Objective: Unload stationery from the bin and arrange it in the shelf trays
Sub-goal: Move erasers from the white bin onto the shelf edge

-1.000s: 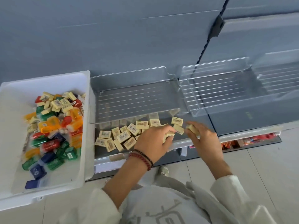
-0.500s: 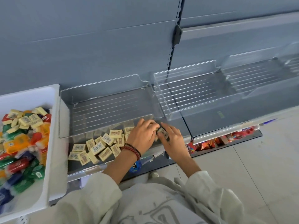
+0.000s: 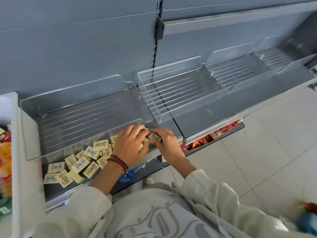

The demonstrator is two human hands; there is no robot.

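At the shelf's front edge, a barcoded eraser is still pinched by the right hand, now pressed against the left hand, which is kept curled over cream erasers in the clear tray, right of the bin.

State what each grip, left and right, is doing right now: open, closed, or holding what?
Left grip: closed, fingers curled round small cream rectangular erasers.
Right grip: closed, pinching one cream rectangular eraser with a barcode label.
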